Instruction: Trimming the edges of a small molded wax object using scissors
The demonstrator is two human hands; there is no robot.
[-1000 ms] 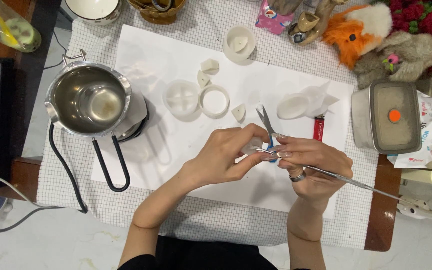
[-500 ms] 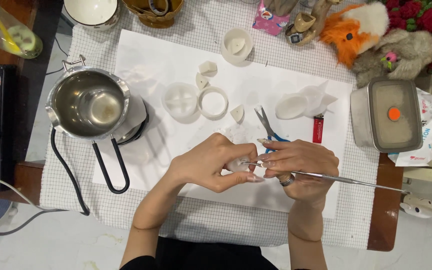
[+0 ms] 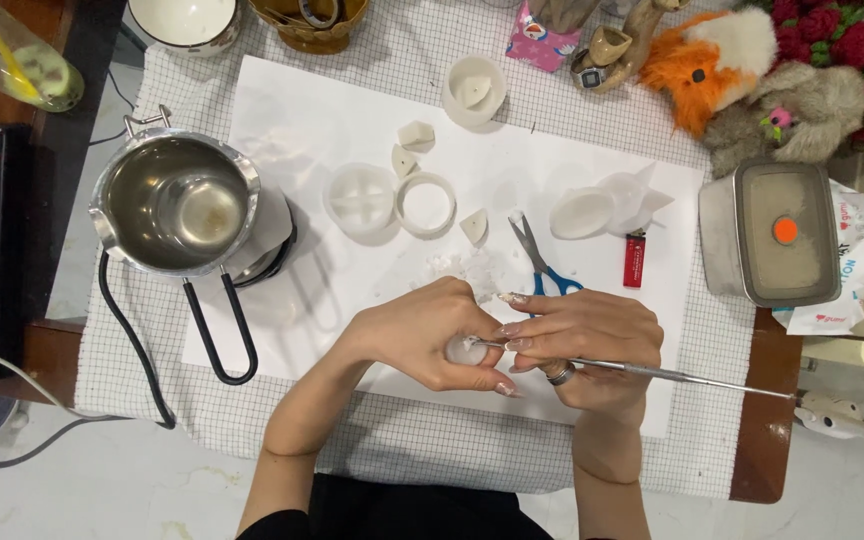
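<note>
Gripped tight: the left hand (image 3: 422,335) pinches a small white wax piece (image 3: 466,350) above the white paper sheet (image 3: 292,110), and the right hand (image 3: 592,345) closes on a thin metal pick (image 3: 672,375) whose tip meets the piece.

Risk, judged: the point could slip off the wax into the left fingers, or the piece could crack under pressure.

Packaging, largest first: a steel box with a clear lid and orange round spot (image 3: 774,232), a white printed wrapper under it (image 3: 857,250), a pink printed packet (image 3: 542,35), and a red lighter (image 3: 634,260).
</note>
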